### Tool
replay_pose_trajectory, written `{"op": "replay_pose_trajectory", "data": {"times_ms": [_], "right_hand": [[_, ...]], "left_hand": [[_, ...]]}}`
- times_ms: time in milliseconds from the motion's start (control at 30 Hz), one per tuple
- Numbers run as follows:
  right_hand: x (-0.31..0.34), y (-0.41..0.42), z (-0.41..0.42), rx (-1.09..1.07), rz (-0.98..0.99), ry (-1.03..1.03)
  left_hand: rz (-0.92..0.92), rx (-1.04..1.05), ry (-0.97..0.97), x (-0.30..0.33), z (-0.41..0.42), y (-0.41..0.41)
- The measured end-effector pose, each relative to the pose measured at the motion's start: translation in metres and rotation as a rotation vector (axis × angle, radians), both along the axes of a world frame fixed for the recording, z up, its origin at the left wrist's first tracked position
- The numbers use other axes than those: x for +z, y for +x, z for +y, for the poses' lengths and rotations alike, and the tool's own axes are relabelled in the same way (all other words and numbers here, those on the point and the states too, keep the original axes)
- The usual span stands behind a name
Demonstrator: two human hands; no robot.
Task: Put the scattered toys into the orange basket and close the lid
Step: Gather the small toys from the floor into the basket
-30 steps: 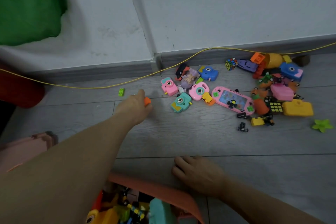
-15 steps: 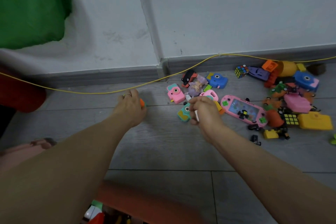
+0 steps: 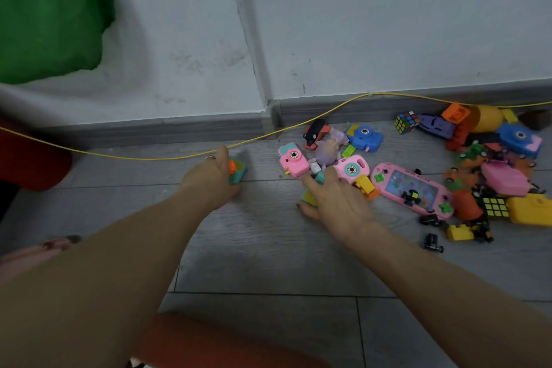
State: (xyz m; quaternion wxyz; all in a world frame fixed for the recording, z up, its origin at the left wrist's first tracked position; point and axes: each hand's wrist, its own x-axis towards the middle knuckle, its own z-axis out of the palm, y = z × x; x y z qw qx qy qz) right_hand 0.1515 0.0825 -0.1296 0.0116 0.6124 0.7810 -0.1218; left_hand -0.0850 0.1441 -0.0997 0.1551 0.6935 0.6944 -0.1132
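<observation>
Right hand (image 3: 334, 200) has dropped onto the teal camera (image 3: 313, 188), gripping it. Left hand (image 3: 213, 179) now holds a teal-orange toy (image 3: 237, 172). Orange basket (image 3: 209, 343) rim below both, contents hidden.

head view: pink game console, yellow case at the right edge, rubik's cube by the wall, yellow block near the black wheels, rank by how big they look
1. pink game console
2. yellow case, partly cut off by the frame edge
3. rubik's cube
4. yellow block, looks close to the cube, so the last two are unsure

Yellow cord (image 3: 313, 119) along grey skirting (image 3: 167, 131); green cloth (image 3: 50, 9) upper left.
</observation>
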Motion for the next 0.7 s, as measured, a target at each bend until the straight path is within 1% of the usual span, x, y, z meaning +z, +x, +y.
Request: {"op": "replay_pose_trajectory", "data": {"times_ms": [67, 167, 200, 233, 333, 367, 467, 600, 700], "right_hand": [[0.000, 0.003, 0.001, 0.041, -0.008, 0.028], [0.001, 0.006, 0.002, 0.151, -0.040, 0.079], [0.001, 0.006, 0.002, 0.192, -0.042, 0.088], [0.000, 0.006, 0.002, 0.228, -0.036, 0.091], [0.001, 0.003, 0.001, 0.270, 0.066, 0.138], [0.003, 0.000, 0.003, 0.259, 0.111, 0.138], [0.013, -0.010, 0.021, 0.218, 0.203, 0.141], [0.030, -0.027, 0.056, 0.162, 0.156, 0.241], [0.033, -0.034, 0.072, 0.128, 0.105, 0.178]], "left_hand": [[0.045, 0.010, 0.008, 0.002, 0.001, -0.001], [0.217, -0.007, 0.100, 0.000, 0.001, -0.003], [0.241, -0.010, 0.120, -0.003, 0.000, -0.003], [0.215, 0.006, 0.116, -0.006, 0.000, -0.004], [-0.049, 0.137, 0.050, -0.008, 0.003, -0.004], [-0.102, 0.147, 0.053, -0.007, 0.005, -0.004], [-0.113, 0.126, 0.080, -0.007, 0.007, -0.005], [-0.097, 0.154, 0.032, -0.009, 0.012, -0.007], [-0.066, 0.122, 0.006, -0.006, 0.015, -0.006]]}}
